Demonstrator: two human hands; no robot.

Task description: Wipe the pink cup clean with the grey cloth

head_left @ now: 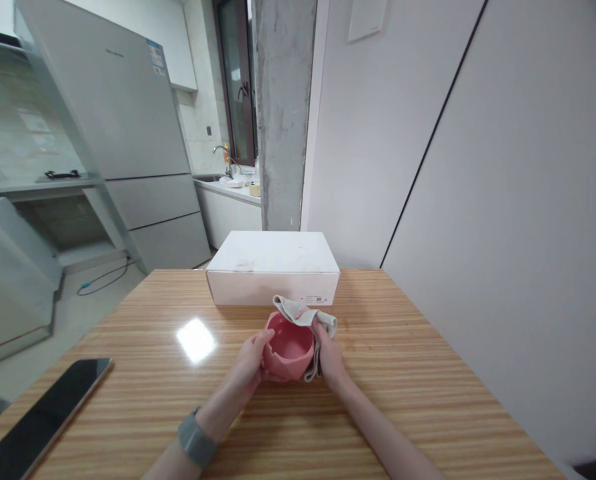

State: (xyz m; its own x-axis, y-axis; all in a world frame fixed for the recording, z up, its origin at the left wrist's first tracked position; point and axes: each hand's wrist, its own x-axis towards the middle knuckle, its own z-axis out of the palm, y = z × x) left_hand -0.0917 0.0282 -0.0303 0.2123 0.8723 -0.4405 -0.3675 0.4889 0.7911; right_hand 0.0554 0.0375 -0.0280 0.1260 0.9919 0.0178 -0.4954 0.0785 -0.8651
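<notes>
A pink bowl (291, 343) with an angular rim is held tilted toward me above the wooden table. My left hand (252, 360) grips its left side, thumb over the rim and fingers underneath. A light grey cloth (298, 311) is bunched in my right hand (329, 353), which is closed on it at the bowl's right side. Part of the cloth lies across the bowl's far rim, and another fold hangs down by its right wall. The fingers of my right hand are partly hidden by the cloth.
A white box (273, 270) stands on the table (408, 373) just beyond the bowl. At the left edge lies a dark phone (43, 420). A white wall (503, 220) runs along the right, and a refrigerator (113, 113) stands behind on the left.
</notes>
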